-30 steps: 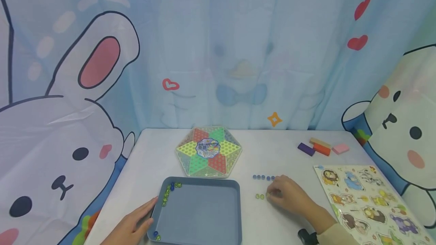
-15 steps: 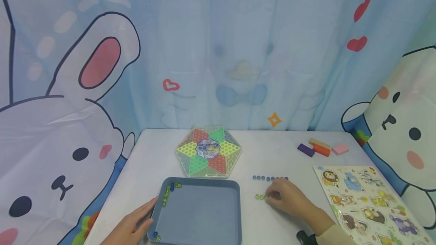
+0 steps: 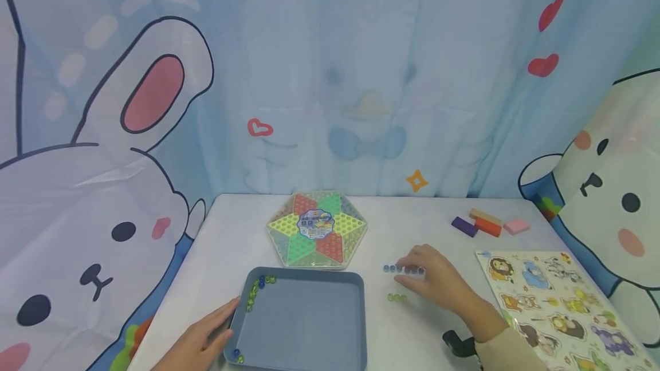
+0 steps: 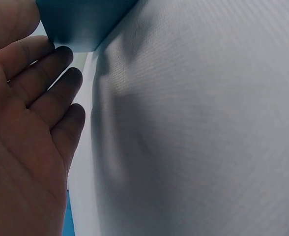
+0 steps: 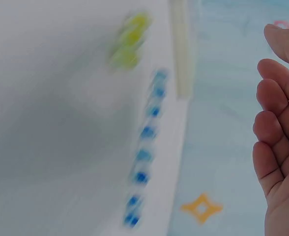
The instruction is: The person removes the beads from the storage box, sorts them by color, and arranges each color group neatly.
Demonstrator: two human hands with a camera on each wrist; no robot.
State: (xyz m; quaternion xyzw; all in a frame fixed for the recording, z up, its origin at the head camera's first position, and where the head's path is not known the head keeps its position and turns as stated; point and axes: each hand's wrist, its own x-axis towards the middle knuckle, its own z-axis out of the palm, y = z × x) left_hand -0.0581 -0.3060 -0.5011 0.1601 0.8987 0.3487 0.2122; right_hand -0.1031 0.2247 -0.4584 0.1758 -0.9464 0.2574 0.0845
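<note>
At the left side of a blue-grey tray [image 3: 304, 325], my left hand [image 3: 198, 339] touches the rim with fingers extended. The left wrist view has that hand [image 4: 31, 103] beside the tray's wall [image 4: 80, 22]. My right hand [image 3: 438, 282] hovers over a row of blue glass marbles [image 3: 393, 268], thumb and fingers apart, partly covering the row. Nearer the front, three yellow-green marbles [image 3: 397, 298] lie side by side. From the right wrist, the blue row [image 5: 147, 132] and yellow-green marbles [image 5: 132, 37] appear blurred, away from the fingers [image 5: 271, 128].
Yellow-green marbles [image 3: 252, 295] and a few blue ones line the tray's left edge and corners. Behind the tray lies a hexagonal Chinese checkers board [image 3: 330, 228]. Coloured blocks [image 3: 487, 227] sit at the back right, an animal puzzle sheet [image 3: 562, 308] in front of them.
My right hand has left the third yellow-green marble in its row, lifted away and moved back over the blue row, its fingers spreading. The left hand has stayed still at the tray.
</note>
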